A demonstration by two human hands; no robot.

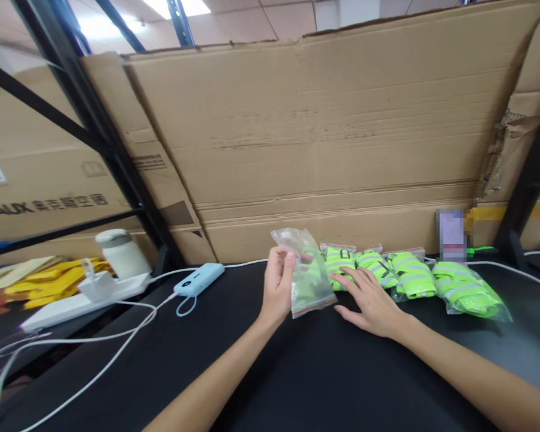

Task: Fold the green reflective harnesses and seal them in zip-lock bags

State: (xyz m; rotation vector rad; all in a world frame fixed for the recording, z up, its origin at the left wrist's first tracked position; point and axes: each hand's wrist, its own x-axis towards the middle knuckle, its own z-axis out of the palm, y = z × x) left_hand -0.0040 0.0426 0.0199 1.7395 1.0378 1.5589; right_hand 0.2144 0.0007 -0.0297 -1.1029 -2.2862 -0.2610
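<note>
Left hand pinching clear bag, right hand flat on table

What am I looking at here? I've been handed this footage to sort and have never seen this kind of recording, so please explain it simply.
There is no machine: the one picture comes from a camera worn on a person's head, looking forward and down at their own two bare arms.

The left hand holds up a clear plastic bag with a red strip along its lower edge, pinched in the fingers. The right hand lies flat and open on the black table, its fingertips at a row of small bags of bright yellow-green items.

To the left lie a light blue power bank, a white power strip with a charger plugged in, white cables and a small white jar. Large cardboard sheets stand behind the table, between dark shelf frames.
</note>
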